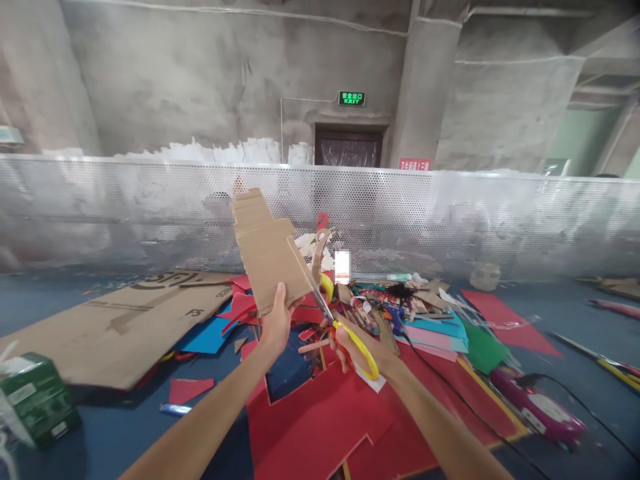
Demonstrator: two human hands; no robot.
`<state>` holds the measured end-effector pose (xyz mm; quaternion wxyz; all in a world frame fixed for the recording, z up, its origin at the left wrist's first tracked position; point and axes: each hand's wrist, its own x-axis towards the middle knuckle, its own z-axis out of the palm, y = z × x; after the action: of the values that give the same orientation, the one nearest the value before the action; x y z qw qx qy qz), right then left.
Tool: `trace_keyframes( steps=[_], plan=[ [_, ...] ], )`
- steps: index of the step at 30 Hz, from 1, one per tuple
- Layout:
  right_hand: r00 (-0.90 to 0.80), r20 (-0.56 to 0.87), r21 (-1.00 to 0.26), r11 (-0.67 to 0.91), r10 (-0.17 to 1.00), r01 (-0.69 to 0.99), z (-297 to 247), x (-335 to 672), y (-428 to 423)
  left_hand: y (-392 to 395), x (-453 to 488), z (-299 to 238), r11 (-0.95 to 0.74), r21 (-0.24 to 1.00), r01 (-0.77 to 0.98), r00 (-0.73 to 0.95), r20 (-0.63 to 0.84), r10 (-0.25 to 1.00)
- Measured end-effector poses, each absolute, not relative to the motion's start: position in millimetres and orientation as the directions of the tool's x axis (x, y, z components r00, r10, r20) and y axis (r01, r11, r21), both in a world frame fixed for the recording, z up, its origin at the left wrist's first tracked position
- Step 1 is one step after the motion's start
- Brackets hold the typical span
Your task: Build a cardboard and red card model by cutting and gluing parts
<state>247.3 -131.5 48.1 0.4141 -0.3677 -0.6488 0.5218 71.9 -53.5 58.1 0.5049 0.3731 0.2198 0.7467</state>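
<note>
As scissors bite, cardboard stands upright

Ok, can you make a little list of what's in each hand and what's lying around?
left hand: holds a cardboard piece upright
right hand: holds yellow-handled scissors, blades at the piece's edge
underneath: red paper on a blue table
left side: big cardboard sheet, green box
behind: mesh fence

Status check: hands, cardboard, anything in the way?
Left hand grip shut on cardboard piece, held up. Right hand grip shut on scissors, blades at its right edge. Red sheet, paper scraps below, none between.
</note>
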Motion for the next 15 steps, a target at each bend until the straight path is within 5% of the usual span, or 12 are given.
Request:
trace_keyframes(
  steps=[15],
  plan=[
    [-0.264, 0.127, -0.969, 0.177, 0.956, 0.174, 65.8, 240.9, -147.9, -52.1, 74.1, 45.2, -0.412, 0.755, -0.510, -0.227, 0.344, 0.911]
  ],
)
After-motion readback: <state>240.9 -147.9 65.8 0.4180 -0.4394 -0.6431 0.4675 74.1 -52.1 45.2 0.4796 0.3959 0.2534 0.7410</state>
